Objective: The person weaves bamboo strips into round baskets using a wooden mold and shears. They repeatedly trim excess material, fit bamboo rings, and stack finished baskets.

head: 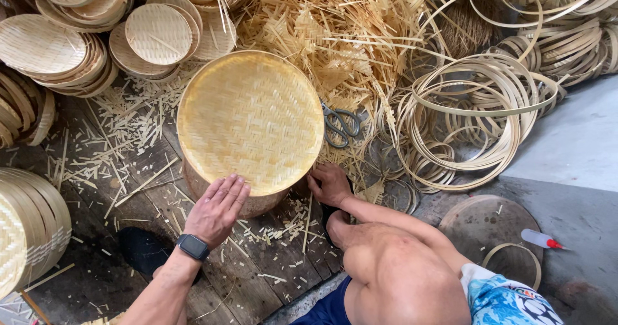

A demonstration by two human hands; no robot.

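A round woven bamboo tray [250, 120] lies face up on a wooden stump [257, 204] in the middle of the view. My left hand [217, 210], with a dark watch on the wrist, rests flat with fingers apart on the tray's near rim. My right hand [329, 184] curls around the tray's lower right edge, fingers tucked under the rim. My bare knee [393, 267] is below the right hand.
Grey scissors [340, 124] lie right of the tray among loose bamboo strips [335, 35]. Stacks of finished trays [96, 35] fill the upper left, coiled bamboo hoops [470, 119] the right. A round board [489, 225] and a small bottle with a red tip [541, 239] lie at lower right.
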